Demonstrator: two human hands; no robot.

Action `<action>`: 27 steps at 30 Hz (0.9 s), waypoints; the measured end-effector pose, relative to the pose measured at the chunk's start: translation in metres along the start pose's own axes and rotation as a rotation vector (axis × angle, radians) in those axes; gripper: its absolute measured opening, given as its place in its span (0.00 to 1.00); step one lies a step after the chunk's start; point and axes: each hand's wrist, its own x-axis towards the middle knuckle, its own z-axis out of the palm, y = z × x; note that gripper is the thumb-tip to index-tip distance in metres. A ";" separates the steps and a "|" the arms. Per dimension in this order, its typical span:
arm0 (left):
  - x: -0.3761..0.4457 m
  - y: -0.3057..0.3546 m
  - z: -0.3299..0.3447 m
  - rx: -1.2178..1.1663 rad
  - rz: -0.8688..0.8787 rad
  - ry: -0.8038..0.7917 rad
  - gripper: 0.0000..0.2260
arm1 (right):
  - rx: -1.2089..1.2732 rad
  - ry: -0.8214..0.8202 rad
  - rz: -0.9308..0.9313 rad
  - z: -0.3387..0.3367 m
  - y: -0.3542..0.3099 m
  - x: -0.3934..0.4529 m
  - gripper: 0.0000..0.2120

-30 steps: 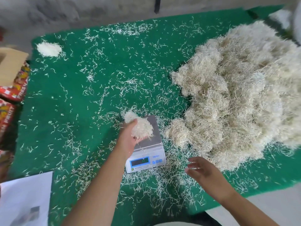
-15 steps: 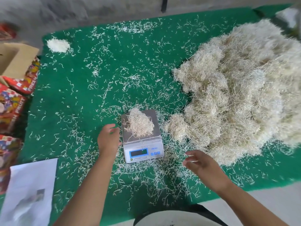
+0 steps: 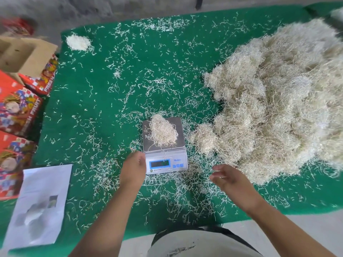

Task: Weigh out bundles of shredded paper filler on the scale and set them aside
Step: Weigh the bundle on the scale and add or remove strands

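Note:
A small white digital scale (image 3: 165, 164) with a steel pan stands on the green mat (image 3: 89, 101). A bundle of pale shredded paper (image 3: 162, 130) lies on the pan, free of both hands. My left hand (image 3: 133, 168) hovers just left of the scale's display, fingers loosely curled, holding nothing. My right hand (image 3: 229, 179) hangs over the mat to the right of the scale, fingers relaxed and spread, empty. A big heap of shredded paper (image 3: 274, 101) fills the right side. One white bundle (image 3: 78, 42) lies at the mat's far left corner.
Loose shreds litter the whole mat. Red printed fruit cartons (image 3: 17, 110) and an open cardboard box (image 3: 24, 54) stand along the left edge. A white sheet of paper (image 3: 39, 204) lies at the front left corner. Grey floor borders the mat's near edge.
My left hand set the bundle on the scale pan, let go, and drew back toward me beside the display. My right hand stayed near the same spot.

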 end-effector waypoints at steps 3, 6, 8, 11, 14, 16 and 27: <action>-0.009 0.008 0.027 0.352 0.093 -0.132 0.22 | -0.016 -0.002 0.008 -0.001 0.002 -0.003 0.15; -0.019 0.022 0.057 0.407 -0.013 -0.238 0.34 | -0.010 0.006 0.017 -0.002 0.005 -0.006 0.15; -0.027 0.034 0.078 0.380 -0.067 -0.266 0.37 | -0.017 0.009 0.027 -0.003 0.007 -0.008 0.15; -0.040 0.066 0.103 0.292 -0.094 -0.331 0.39 | -0.034 0.014 0.042 -0.004 0.010 -0.010 0.16; -0.056 0.103 0.125 0.279 0.121 -0.511 0.36 | -0.011 0.039 0.058 -0.004 0.012 -0.012 0.13; -0.070 0.126 0.138 0.164 0.261 -0.775 0.33 | -0.015 0.040 0.066 -0.003 0.013 -0.013 0.09; -0.016 0.108 0.075 0.235 0.583 -0.112 0.19 | 0.051 0.090 0.129 -0.003 0.016 -0.015 0.12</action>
